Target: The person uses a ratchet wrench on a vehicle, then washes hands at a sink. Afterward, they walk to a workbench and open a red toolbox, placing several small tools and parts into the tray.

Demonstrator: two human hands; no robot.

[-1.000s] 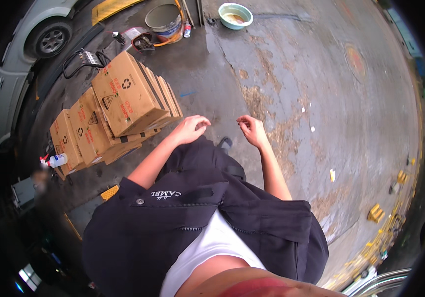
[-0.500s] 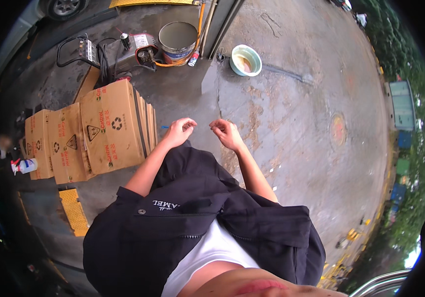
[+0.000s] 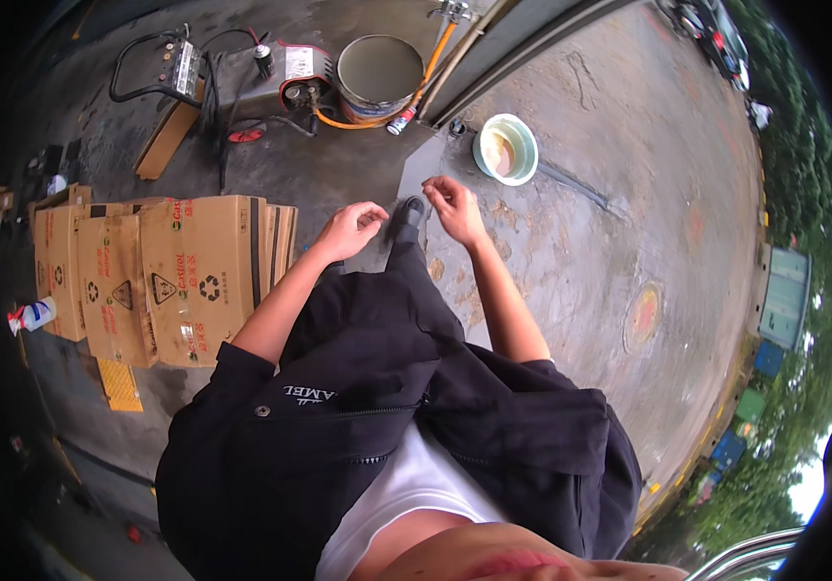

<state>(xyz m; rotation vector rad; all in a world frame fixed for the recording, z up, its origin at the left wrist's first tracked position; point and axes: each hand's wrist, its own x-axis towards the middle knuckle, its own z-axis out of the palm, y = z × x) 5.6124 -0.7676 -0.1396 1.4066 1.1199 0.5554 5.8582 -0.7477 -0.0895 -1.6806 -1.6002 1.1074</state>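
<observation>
My left hand [image 3: 351, 230] hovers in front of me with its fingers loosely bent, thumb apart from them, and nothing in it. To its right, my right hand [image 3: 456, 211] is raised a little farther out, fingers relaxed and slightly spread, also holding nothing. Both hands touch nothing. Nearest to the left hand is a stack of flattened cardboard boxes [image 3: 205, 284] standing on edge. Closest to the right hand is a pale green basin [image 3: 506, 149] on the floor, with some yellowish liquid or residue inside.
A large bucket [image 3: 380, 73] of grey liquid stands by a pressure-washer-like machine [image 3: 292, 82] with an orange hose [image 3: 351, 125]. A black spray can [image 3: 263, 60] sits on that machine. My shoe [image 3: 410, 210] rests on the wet concrete. Far left is a white spray bottle [image 3: 32, 315].
My body has moved forward, and one leg and shoe now show between the hands. Bucket, machine and basin appear nearer. The right hand is raised slightly; both hands remain without anything in them.
</observation>
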